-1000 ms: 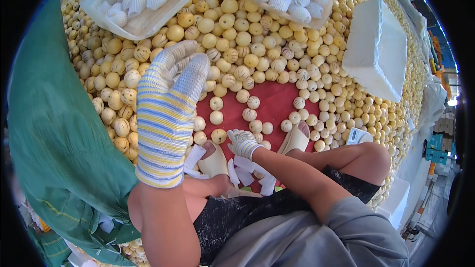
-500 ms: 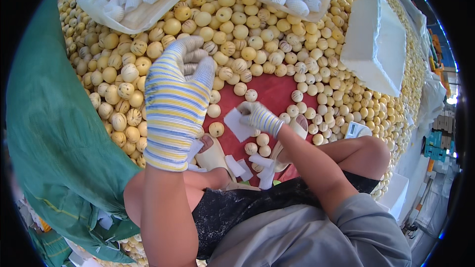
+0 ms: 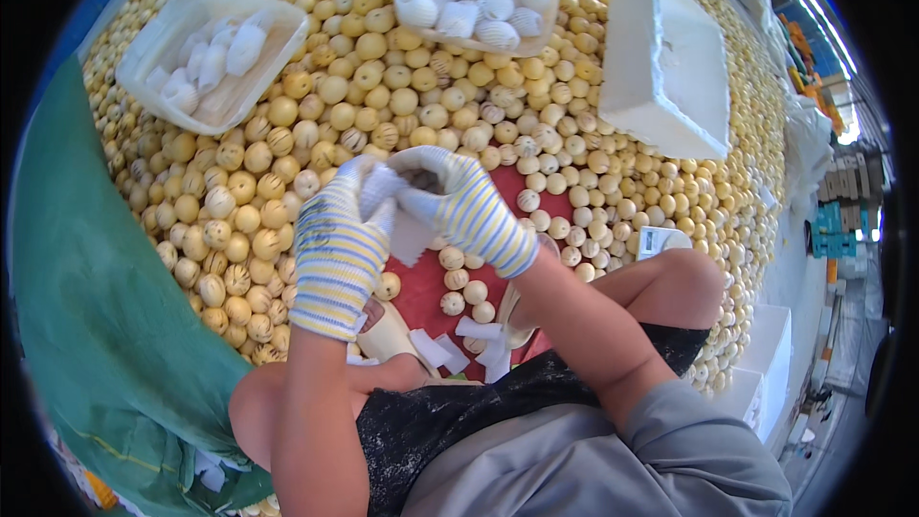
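Note:
My two gloved hands meet in front of me, above the pile of round yellow fruit with dark stripes [image 3: 237,280]. Both gloves are knitted, with blue and yellow stripes. Fingers curled, my left hand [image 3: 335,254] grips a flat white foam sleeve [image 3: 412,237] from the left. My right hand [image 3: 469,211] is closed on the same sleeve from the right, its thumb and fingers bent together. Part of the sleeve hangs below the fingers; the rest is hidden between the gloves. Whether a fruit is inside the grip, I cannot tell.
Beyond my hands stand a clear tub [image 3: 144,101] of white foam sleeves and another tub [image 3: 550,14] with foam-wrapped fruit. A white foam box [image 3: 627,72] tilts on the pile at right, a small scale [image 3: 656,241] near my knee. Loose sleeves [image 3: 436,351] lie by my feet on red cloth [image 3: 421,292].
My right hand has moved up and left with the white foam sleeve to meet my left hand. My left hand has come down slightly and closed on the sleeve. The view has shifted.

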Action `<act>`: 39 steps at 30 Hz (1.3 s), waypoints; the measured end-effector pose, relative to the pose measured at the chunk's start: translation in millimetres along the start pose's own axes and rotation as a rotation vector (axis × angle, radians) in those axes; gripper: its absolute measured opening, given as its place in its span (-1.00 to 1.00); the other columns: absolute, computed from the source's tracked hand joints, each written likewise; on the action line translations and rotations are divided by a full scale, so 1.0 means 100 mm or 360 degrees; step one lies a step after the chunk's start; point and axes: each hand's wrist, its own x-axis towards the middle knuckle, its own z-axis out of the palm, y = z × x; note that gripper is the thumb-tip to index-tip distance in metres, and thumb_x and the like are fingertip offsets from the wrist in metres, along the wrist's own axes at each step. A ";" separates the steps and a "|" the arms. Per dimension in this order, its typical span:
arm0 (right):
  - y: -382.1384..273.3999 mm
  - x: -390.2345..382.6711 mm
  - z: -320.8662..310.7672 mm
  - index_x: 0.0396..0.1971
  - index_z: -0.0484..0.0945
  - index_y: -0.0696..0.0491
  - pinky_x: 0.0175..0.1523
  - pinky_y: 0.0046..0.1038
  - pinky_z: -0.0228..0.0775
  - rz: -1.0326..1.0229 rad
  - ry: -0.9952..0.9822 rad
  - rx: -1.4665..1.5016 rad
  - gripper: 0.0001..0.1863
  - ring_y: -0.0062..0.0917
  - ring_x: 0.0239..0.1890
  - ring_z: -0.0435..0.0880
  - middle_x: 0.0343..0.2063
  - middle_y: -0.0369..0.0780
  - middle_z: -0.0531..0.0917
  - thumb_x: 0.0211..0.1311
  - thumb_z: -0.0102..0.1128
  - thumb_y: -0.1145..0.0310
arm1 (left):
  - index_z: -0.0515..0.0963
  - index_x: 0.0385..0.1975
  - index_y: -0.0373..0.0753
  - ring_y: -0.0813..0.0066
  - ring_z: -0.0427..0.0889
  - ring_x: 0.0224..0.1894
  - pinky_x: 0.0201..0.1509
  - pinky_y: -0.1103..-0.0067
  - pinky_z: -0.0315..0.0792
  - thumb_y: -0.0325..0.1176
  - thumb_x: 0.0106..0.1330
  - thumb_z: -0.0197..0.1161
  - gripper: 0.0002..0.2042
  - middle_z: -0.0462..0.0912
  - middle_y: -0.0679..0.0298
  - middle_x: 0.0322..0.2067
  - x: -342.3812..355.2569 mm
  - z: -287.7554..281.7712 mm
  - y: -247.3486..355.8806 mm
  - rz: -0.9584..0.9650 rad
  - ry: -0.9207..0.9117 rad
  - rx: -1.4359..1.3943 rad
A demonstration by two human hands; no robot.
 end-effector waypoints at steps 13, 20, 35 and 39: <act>0.14 -0.21 -0.22 -0.01 0.50 0.23 0.00 -0.53 0.45 0.0200 0.0206 0.0536 -0.56 -0.62 -0.16 0.58 -0.21 -0.21 0.64 0.11 0.31 0.39 | 0.59 -0.39 -0.37 0.37 0.58 -0.33 -0.18 0.52 0.48 -0.48 0.09 0.34 -0.86 0.60 0.20 -0.34 0.09 0.22 0.04 0.0579 0.0553 0.0413; 0.07 -0.21 -0.13 0.01 0.51 0.24 -0.08 -0.61 0.44 0.0364 0.0065 0.0438 -0.64 -0.71 -0.19 0.54 -0.24 -0.28 0.63 0.26 0.20 0.38 | 0.59 -0.51 -0.35 0.46 0.55 -0.53 -0.42 0.56 0.47 -0.50 0.02 0.34 -0.91 0.57 0.22 -0.58 0.03 -0.07 -0.02 0.0531 0.0414 0.0562; 1.18 -0.15 0.16 -0.10 0.54 0.10 -0.15 -0.35 0.50 0.0186 -0.0152 -0.0012 -0.70 -0.36 -0.26 0.65 -0.28 -0.17 0.66 0.22 0.19 0.27 | 0.45 0.09 -0.38 0.54 0.58 -0.12 -0.04 0.65 0.50 -0.64 0.11 0.28 -0.53 0.59 0.16 -0.09 0.13 -0.18 0.06 0.0165 0.0078 -0.0782; 2.20 -0.62 0.87 0.15 0.35 -0.03 0.06 -0.20 0.42 0.0436 -0.0923 -0.1281 -0.49 -0.19 0.02 0.54 0.01 -0.09 0.48 0.18 0.14 0.28 | 0.48 0.06 -0.39 0.60 0.58 -0.17 -0.11 0.70 0.51 -0.64 0.13 0.25 -0.58 0.60 0.19 -0.11 0.08 -0.27 0.11 0.0122 0.0235 -0.0769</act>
